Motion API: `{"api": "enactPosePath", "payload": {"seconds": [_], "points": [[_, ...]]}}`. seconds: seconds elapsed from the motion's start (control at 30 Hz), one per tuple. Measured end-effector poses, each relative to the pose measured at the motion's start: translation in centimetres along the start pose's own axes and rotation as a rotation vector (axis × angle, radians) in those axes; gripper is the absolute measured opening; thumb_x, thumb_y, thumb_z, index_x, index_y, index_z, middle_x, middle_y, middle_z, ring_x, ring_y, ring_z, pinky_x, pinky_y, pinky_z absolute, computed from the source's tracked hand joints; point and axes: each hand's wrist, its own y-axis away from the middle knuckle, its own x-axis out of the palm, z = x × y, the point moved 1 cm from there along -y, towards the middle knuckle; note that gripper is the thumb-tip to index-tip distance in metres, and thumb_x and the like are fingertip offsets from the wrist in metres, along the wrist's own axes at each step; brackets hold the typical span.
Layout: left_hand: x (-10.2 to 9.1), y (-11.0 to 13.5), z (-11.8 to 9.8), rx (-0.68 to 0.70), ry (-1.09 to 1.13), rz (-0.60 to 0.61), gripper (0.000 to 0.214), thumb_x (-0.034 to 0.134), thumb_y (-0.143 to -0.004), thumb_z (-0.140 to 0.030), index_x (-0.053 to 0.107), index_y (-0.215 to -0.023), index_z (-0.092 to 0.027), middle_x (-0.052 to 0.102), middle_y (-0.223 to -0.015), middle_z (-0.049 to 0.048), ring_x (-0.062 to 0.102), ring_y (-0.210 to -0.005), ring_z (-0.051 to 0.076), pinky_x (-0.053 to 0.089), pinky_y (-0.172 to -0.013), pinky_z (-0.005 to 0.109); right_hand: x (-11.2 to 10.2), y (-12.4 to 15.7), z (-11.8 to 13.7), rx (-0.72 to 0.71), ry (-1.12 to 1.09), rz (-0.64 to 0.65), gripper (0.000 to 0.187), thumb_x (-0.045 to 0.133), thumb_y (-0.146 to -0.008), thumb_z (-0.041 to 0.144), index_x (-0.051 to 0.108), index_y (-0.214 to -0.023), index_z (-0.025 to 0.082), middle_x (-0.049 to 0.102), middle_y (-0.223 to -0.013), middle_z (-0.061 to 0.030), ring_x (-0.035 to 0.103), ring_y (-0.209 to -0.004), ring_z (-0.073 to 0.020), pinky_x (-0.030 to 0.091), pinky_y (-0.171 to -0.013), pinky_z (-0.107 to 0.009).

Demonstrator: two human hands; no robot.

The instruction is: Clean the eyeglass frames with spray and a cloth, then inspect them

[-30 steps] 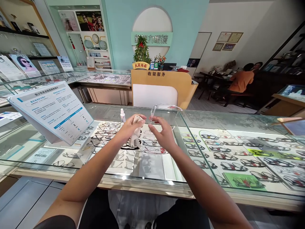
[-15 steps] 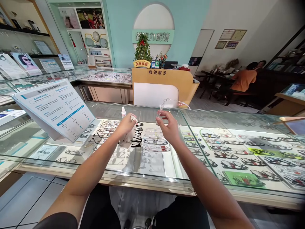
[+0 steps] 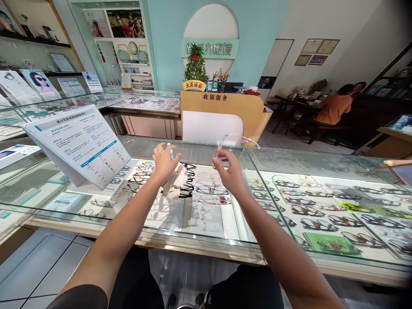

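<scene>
My right hand (image 3: 230, 171) is closed in a pinch on a pair of clear-framed glasses (image 3: 238, 139), held just above the glass counter (image 3: 199, 231). My left hand (image 3: 162, 161) is open with its fingers spread around a small white spray bottle (image 3: 169, 149) standing on the counter; whether it touches the bottle I cannot tell. A pale cleaning cloth (image 3: 175, 180) lies crumpled on the glass just under and right of that hand. Beneath the glass lie rows of spectacle frames (image 3: 206, 189).
A tilted information board (image 3: 80, 143) stands on the counter to the left. A wooden cashier desk (image 3: 225, 113) with a plant is behind. More display cases run left and right. A person in orange (image 3: 334, 107) sits at a table far right.
My left hand let the cloth down onto the glass and moved forward to the spray bottle, fingers opening. My right hand lifted the glasses slightly and shifted right.
</scene>
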Motion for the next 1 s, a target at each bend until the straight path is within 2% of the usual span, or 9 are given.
{"api": "enactPosePath", "payload": {"seconds": [0.13,0.27,0.43,0.53,0.6,0.73,0.83,0.93,1.0], "points": [[0.6,-0.8,0.8,-0.041,-0.065,0.128,0.058,0.063,-0.104,-0.055,0.069,-0.156,-0.029,0.038,-0.182,0.0166,0.031,-0.165,0.044,0.032,-0.131,0.062,0.0,0.1,0.0,0.0,0.003,0.01,0.033,0.067,-0.106,0.05,0.073,-0.127,0.025,0.08,-0.131,-0.0139,0.074,-0.114,-0.0316,0.059,-0.098,-0.053],[0.9,-1.4,1.2,-0.048,-0.103,0.197,0.068,0.059,-0.105,-0.059,0.062,-0.164,-0.027,0.042,-0.182,0.0152,0.033,-0.164,0.045,0.032,-0.131,0.061,0.1,0.1,0.1,0.003,0.002,0.019,0.034,0.067,-0.105,0.05,0.073,-0.127,0.025,0.08,-0.13,-0.0141,0.074,-0.114,-0.0318,0.059,-0.097,-0.053],[1.2,-1.7,1.6,-0.042,-0.108,0.225,0.07,0.057,-0.105,-0.058,0.06,-0.165,-0.023,0.049,-0.177,0.018,0.035,-0.162,0.045,0.036,-0.127,0.06,0.1,0.1,0.1,0.002,-0.003,0.025,0.033,0.068,-0.105,0.05,0.073,-0.126,0.025,0.08,-0.13,-0.014,0.074,-0.114,-0.0319,0.06,-0.097,-0.052],[1.3,-1.6,1.7,-0.03,-0.072,0.175,0.067,0.06,-0.104,-0.055,0.064,-0.162,-0.023,0.053,-0.173,0.0196,0.039,-0.159,0.046,0.037,-0.125,0.062,0.1,0.1,0.1,0.0,-0.004,0.021,0.033,0.068,-0.105,0.05,0.073,-0.126,0.025,0.08,-0.13,-0.0141,0.074,-0.113,-0.0319,0.06,-0.097,-0.052],[1.2,-1.5,1.6,0.006,-0.017,0.091,0.064,0.062,-0.103,-0.052,0.066,-0.16,-0.024,0.056,-0.169,0.0198,0.043,-0.156,0.046,0.038,-0.124,0.063,0.1,0.1,0.0,-0.002,-0.002,0.016,0.033,0.068,-0.105,0.051,0.073,-0.126,0.025,0.08,-0.131,-0.0139,0.074,-0.113,-0.0319,0.06,-0.097,-0.053],[0.1,-1.0,0.7,0.153,0.14,-0.185,0.056,0.066,-0.1,-0.042,0.07,-0.153,-0.024,0.06,-0.16,0.0186,0.05,-0.15,0.044,0.04,-0.123,0.066,0.0,0.0,0.1,-0.001,-0.004,0.013,0.033,0.068,-0.106,0.052,0.073,-0.125,0.026,0.08,-0.131,-0.0132,0.075,-0.114,-0.0316,0.06,-0.097,-0.052],[-0.8,-0.4,-0.2,0.297,0.354,-0.346,0.044,0.067,-0.1,-0.035,0.072,-0.142,-0.024,0.062,-0.15,0.0174,0.061,-0.138,0.037,0.049,-0.119,0.058,0.0,0.0,0.2,0.001,-0.007,0.01,0.032,0.068,-0.105,0.05,0.073,-0.125,0.026,0.08,-0.13,-0.013,0.075,-0.113,-0.0314,0.06,-0.097,-0.052],[-1.0,0.4,-1.2,0.393,0.637,-0.337,0.028,0.066,-0.104,-0.038,0.068,-0.129,-0.025,0.063,-0.141,0.0141,0.069,-0.122,0.028,0.061,-0.101,0.044,-0.1,0.0,0.3,0.001,-0.009,0.007,0.031,0.069,-0.105,0.049,0.073,-0.125,0.026,0.08,-0.13,-0.0129,0.075,-0.112,-0.0312,0.059,-0.097,-0.053],[-0.7,0.8,-1.8,0.4,0.837,-0.244,0.034,0.07,-0.104,-0.046,0.059,-0.131,-0.028,0.064,-0.142,0.0122,0.072,-0.119,0.025,0.063,-0.097,0.04,-0.1,0.0,0.3,-0.001,-0.007,0.006,0.03,0.069,-0.105,0.049,0.073,-0.124,0.026,0.081,-0.131,-0.0127,0.075,-0.112,-0.0309,0.059,-0.097,-0.052]]}}
